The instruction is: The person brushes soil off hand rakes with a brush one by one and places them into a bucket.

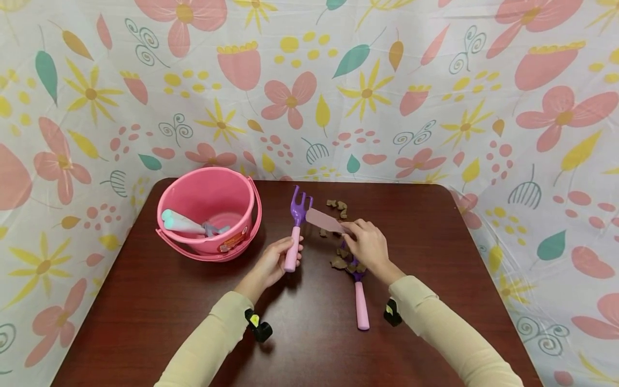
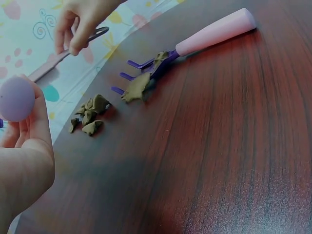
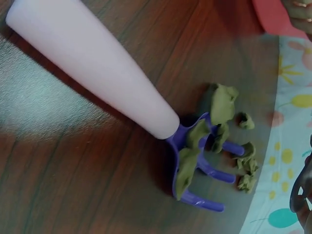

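My left hand [image 1: 273,262] grips the pink handle of a small garden hand fork [image 1: 295,242], its purple tines pointing up and away. My right hand [image 1: 371,246] pinches a flat pink blade-like tool [image 1: 324,221], which has a dark looped end [image 2: 100,33] in the left wrist view. The blade's tip is at the fork's tines; whether they touch I cannot tell. Below my right hand a second hand fork [image 1: 361,309] lies on the table, brown clay-like lumps [image 3: 187,168] stuck on its tines. More brown lumps [image 2: 92,114] lie beyond it.
At the back left of the dark wooden table [image 1: 145,322] stands a pink bucket [image 1: 208,185] with its handle down. Inside it leans a tool with a pale, teal-ended handle [image 1: 184,223]. A flower-patterned cloth [image 1: 290,64] hangs behind the table and along its sides.
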Available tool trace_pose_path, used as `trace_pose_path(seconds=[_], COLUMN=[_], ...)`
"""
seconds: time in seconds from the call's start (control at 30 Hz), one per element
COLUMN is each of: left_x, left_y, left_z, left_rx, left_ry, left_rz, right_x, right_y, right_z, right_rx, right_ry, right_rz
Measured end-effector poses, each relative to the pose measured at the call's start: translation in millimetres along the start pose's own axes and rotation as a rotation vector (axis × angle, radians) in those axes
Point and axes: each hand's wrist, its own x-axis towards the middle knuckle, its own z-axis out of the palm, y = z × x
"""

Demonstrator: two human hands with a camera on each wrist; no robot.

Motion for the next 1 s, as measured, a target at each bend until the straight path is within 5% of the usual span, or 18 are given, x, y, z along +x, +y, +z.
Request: trace_pose_path(seconds=[0.33,0.83,1.0], left_x=[-2.3,-0.3,-1.4], left_y=[2.1,-2.5,-4.3], left_z=[1.5,4.6,4.5], left_rx=[-0.009,-0.004,-0.010], left_ry=[-0.029,-0.028,-0.068], left_rz=[-0.007,-0.043,-0.055], right_x=[-2.5,13.2,14.0], right_y=[7,-30,-33], right_z=[-5,-2,-1], right_rx=[0.003,0.122,0.121], right_ry=[0.022,0.019,0.005], right_rz=[0.039,-0.073,-0.051])
